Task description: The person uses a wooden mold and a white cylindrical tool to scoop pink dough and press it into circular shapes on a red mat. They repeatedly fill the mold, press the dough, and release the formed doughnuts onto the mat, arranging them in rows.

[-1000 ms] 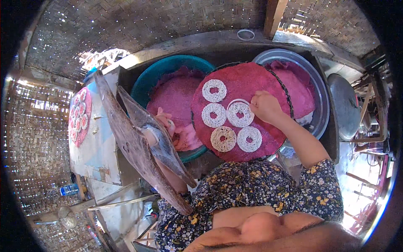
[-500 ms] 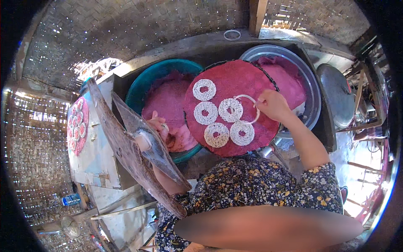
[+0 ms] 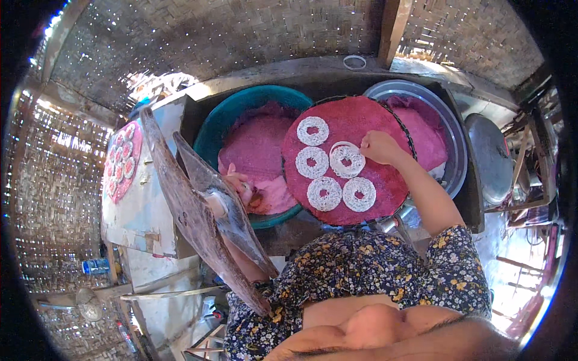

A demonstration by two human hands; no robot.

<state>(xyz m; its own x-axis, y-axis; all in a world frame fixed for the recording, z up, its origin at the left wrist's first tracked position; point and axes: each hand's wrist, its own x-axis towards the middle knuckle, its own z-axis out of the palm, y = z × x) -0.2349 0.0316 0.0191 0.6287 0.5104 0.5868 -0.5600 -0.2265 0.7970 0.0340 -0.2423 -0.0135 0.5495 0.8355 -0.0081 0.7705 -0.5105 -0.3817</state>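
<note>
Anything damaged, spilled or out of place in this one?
Yes: at upper left, the woven wall has a ragged, bright gap that looks like damage. The pale cabinet nearby has patchy, worn paint. Otherwise, five white lacy rings lie on the round red cloth, with no obvious spill.

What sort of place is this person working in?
Probably a simple home kitchen or small food workshop: brown woven-matting walls, a round teal plastic basin, and white, lacy, ring-shaped pieces, perhaps food, laid out on a round, red, cloth-covered surface.
</note>
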